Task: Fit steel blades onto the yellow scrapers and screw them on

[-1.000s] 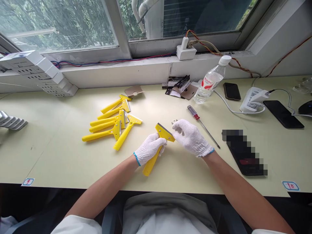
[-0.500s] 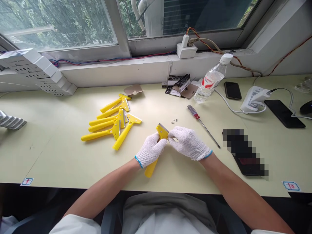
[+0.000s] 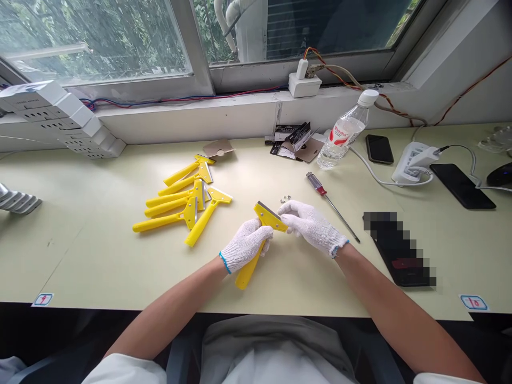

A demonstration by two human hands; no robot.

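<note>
My left hand [image 3: 248, 242], in a white knit glove, is closed around the upper handle of a yellow scraper [image 3: 271, 217]. The scraper's head is turned up and away from me, with a dark strip along its far edge and two small screws on its face. At the right end of that head is my gloved right hand [image 3: 308, 224], its thumb and forefinger slightly apart; whether the fingertips touch the scraper is hard to make out. Several tiny metal screws [image 3: 285, 199] lie just beyond the right fingers. Several more yellow scrapers [image 3: 176, 205] are lying to the left.
A screwdriver [image 3: 333, 205] lies to the right, near a water bottle [image 3: 343, 133]. Behind are opened black cartons [image 3: 296, 141] and a cardboard piece [image 3: 219, 148]. Phones [image 3: 463, 185] and a power strip [image 3: 414, 162] are farther right. White boxes [image 3: 64, 120] are stacked at the left.
The right fingers have loosened and shifted slightly right, uncovering the right end of the scraper's head. The scraper has turned a little in my left hand.
</note>
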